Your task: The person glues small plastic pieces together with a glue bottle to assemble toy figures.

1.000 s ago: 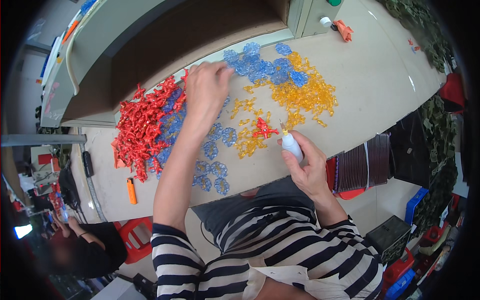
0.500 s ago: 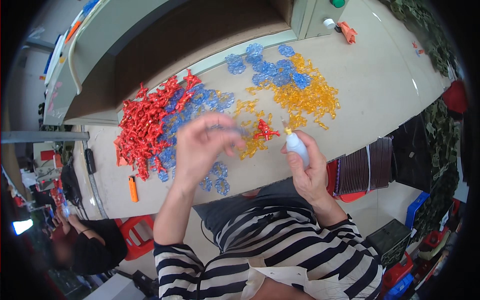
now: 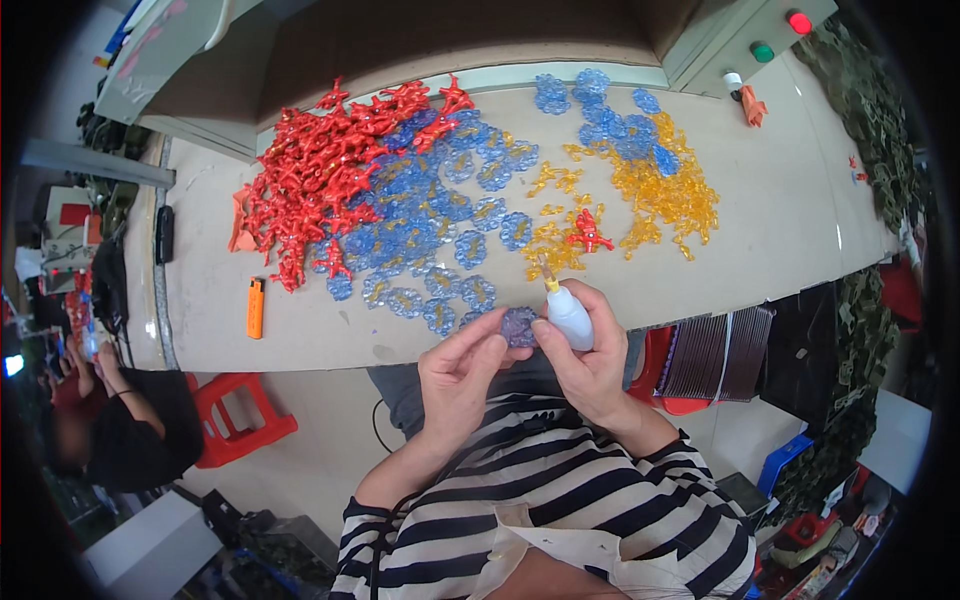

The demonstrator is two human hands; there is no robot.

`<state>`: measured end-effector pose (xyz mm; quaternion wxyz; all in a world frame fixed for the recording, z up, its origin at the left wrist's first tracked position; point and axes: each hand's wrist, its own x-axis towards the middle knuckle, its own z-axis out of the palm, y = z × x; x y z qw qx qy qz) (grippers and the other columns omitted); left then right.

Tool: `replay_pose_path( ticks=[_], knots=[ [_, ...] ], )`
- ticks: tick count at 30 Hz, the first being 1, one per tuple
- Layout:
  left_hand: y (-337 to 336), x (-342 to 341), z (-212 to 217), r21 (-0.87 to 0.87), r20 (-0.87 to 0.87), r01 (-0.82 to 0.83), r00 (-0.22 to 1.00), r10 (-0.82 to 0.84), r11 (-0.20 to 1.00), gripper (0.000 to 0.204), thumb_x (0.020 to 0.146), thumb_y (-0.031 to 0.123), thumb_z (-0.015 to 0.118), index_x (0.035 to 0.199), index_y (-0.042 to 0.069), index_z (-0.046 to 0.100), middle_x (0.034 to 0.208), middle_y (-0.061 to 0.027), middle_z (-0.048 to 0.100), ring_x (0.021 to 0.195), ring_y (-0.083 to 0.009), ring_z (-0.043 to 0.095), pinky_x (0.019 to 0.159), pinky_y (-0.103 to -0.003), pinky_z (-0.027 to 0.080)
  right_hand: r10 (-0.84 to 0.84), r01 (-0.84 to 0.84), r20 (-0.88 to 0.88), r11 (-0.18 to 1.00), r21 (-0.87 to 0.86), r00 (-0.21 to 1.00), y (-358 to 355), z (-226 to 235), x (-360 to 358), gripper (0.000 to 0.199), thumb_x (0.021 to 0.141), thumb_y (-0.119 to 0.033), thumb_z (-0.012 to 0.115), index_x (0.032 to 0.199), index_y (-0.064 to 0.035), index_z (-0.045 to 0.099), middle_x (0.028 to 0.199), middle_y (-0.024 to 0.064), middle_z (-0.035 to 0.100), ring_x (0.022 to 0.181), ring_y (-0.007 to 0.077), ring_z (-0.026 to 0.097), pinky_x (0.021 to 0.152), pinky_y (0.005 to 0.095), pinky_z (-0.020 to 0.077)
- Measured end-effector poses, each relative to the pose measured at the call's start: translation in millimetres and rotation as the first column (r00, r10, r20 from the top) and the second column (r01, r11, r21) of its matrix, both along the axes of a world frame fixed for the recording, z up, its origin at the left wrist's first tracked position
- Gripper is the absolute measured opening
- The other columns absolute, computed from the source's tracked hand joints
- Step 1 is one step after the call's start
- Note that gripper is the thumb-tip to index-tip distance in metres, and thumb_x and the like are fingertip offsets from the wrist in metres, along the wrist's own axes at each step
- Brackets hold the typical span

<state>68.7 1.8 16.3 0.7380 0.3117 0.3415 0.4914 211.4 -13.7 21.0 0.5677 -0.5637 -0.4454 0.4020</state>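
My left hand (image 3: pixel 455 375) pinches a round, bluish-purple clear plastic piece (image 3: pixel 518 327) with a scalloped edge, close to the table's front edge. In my right hand (image 3: pixel 595 375) is a white squeeze bottle (image 3: pixel 569 318) with a yellow collar and a thin tip pointing up and away. The right thumb and the bottle come up against the piece's right side. Beyond the bottle tip, small amber plastic pieces (image 3: pixel 550 250) lie loose, with a single red plastic figure (image 3: pixel 589 232) among them. Many similar blue flower-shaped pieces (image 3: pixel 410 225) spread over the table left of centre.
Red figures (image 3: pixel 310 170) are heaped at the left, and more amber pieces (image 3: pixel 660 190) at the right. An orange lighter (image 3: pixel 256 308) lies front left. Behind is a box-like frame with red and green buttons (image 3: pixel 762 52). Another person sits at far left near a red stool (image 3: pixel 240 420).
My left hand has drawn back from over the table and now pinches the blue piece. The bottle in my right hand has come over beside it. The whole view has shifted.
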Motion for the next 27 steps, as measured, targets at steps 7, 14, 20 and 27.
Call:
replay_pose_path(
  ticks=[7,14,20,27],
  knots=[
    [16.0,-11.0,1.6,-0.126,-0.258,-0.032,0.966,-0.001,0.991,0.027,0.089,0.003,0.055,0.116,-0.004,0.057,0.089,-0.014,0.066,0.074,-0.0162,0.066,0.065,-0.026,0.055,0.0,-0.005,0.12,0.999,0.042,0.993,-5.3,0.2,3.0,0.036,0.079,-0.005,0.068,0.111,0.0018,0.053,0.089,0.0116,0.064,0.078,0.0124,0.062,0.067,0.0249,0.0494],
    [19.2,-16.0,-2.0,-0.167,-0.191,-0.031,0.982,-0.002,0.986,0.027,0.089,0.006,0.057,0.114,-0.003,0.058,0.086,-0.0167,0.067,0.071,-0.0161,0.067,0.062,-0.025,0.056,0.059,-0.16,0.457,0.969,0.186,0.888,-6.7,15.0,31.7,0.037,0.065,-0.005,0.078,0.098,0.0035,0.063,0.076,0.0108,0.065,0.063,0.0133,0.061,0.057,0.023,0.0465],
    [16.7,-15.8,-0.3,-0.171,-0.201,-0.018,0.979,-0.017,0.985,0.028,0.089,0.007,0.058,0.115,-0.002,0.058,0.088,-0.0162,0.067,0.073,-0.016,0.067,0.063,-0.024,0.056,0.077,-0.194,0.512,0.964,0.181,0.856,-7.7,16.5,29.0,0.038,0.064,-0.008,0.079,0.098,0.0033,0.065,0.069,0.0111,0.063,0.057,0.0146,0.059,0.051,0.0231,0.0436],
    [15.6,-15.1,-1.2,-0.143,-0.217,-0.008,0.976,-0.024,0.99,0.027,0.088,0.006,0.059,0.114,-0.002,0.059,0.089,-0.0145,0.067,0.074,-0.0154,0.067,0.064,-0.023,0.056,0.091,-0.192,0.5,0.969,0.153,0.861,-8.3,16.5,28.1,0.037,0.064,-0.005,0.078,0.098,0.0033,0.065,0.068,0.0105,0.062,0.054,0.0136,0.057,0.049,0.0228,0.0419]
  ],
)
